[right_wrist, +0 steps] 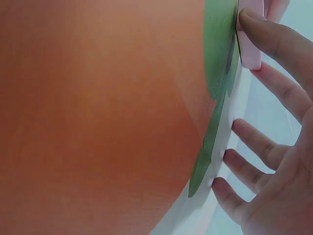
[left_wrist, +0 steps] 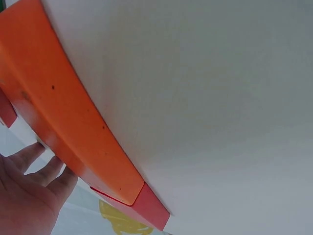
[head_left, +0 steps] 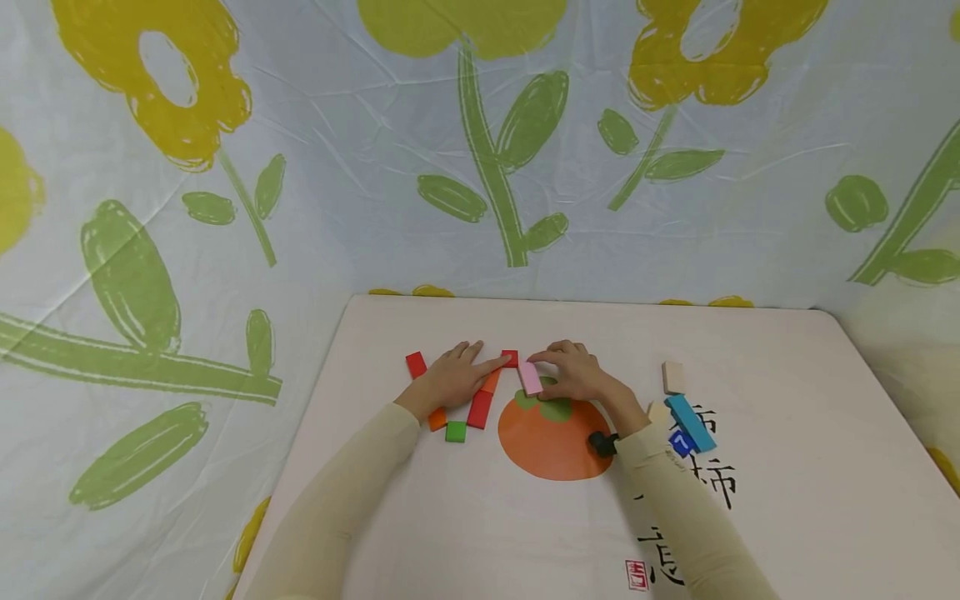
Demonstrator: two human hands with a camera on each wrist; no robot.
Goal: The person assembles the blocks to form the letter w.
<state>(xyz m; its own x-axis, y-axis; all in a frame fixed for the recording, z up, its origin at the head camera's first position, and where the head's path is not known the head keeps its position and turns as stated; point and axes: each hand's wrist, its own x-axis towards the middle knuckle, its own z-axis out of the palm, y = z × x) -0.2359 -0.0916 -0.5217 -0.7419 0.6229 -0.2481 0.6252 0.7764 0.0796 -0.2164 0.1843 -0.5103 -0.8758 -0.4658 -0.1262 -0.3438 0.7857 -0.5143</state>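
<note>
My right hand (head_left: 576,373) pinches a pink block (head_left: 530,379) between thumb and index finger, at the top of the orange fruit print; in the right wrist view the thumb (right_wrist: 274,36) presses one side of it. My left hand (head_left: 452,377) is spread low over the table, its index finger reaching to a small red square block (head_left: 513,354). Below that square, an orange block (head_left: 491,382) and a longer red block (head_left: 480,410) run in a slanted line. Another slanted line, partly hidden by the left hand, has a red block (head_left: 416,364) and an orange block (head_left: 437,419). A green block (head_left: 455,432) sits between their lower ends.
To the right lie a beige block (head_left: 673,377), a light blue block (head_left: 692,423), a dark blue block with a white mark (head_left: 681,443) and a second beige piece (head_left: 659,414). The table mat (head_left: 787,375) carries a printed orange fruit (head_left: 551,450) and black characters.
</note>
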